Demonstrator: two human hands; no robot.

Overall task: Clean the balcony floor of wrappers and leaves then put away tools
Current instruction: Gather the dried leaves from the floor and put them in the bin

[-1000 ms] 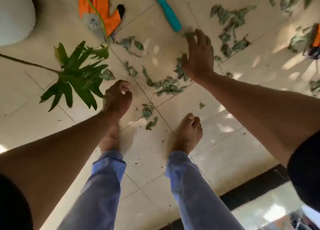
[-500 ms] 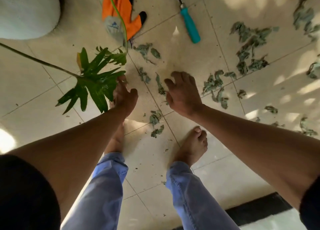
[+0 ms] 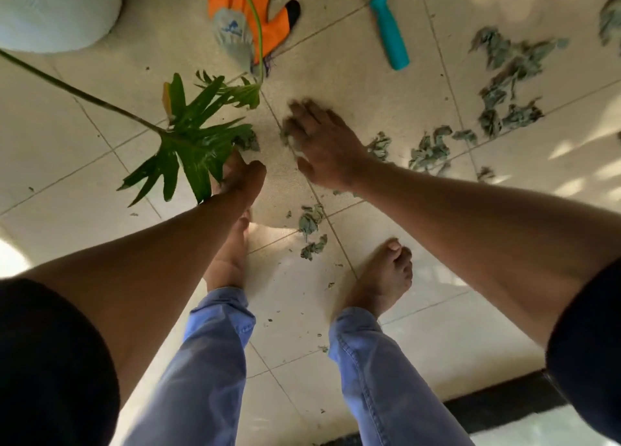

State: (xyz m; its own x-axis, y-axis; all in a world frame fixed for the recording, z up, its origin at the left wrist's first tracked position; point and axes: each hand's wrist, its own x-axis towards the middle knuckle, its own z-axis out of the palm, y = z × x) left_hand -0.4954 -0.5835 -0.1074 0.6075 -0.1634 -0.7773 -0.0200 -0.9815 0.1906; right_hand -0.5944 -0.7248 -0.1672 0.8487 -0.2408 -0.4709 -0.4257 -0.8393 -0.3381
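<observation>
Leaves (image 3: 430,150) lay scattered on the tiles right of my right hand (image 3: 322,146), fingers flat and sweeping; left hand (image 3: 242,177) looked clenched. I judged low, overlapping strokes best.

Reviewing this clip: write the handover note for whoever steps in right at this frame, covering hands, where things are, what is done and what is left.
Right hand: open, flat and low over the tiles, dried leaf scraps at its fingertips; blurred.
Left hand: fingers curled beside the green plant leaf; whether it holds anything cannot be told.
Dried leaves: a clump between the feet and hands, a scattered band to the right, more further out.
Tools on the floor: orange glove, teal-handled tool.
Done: nothing visibly collected.
Left: gather all leaves, put away both tools. No wrappers in view.
</observation>
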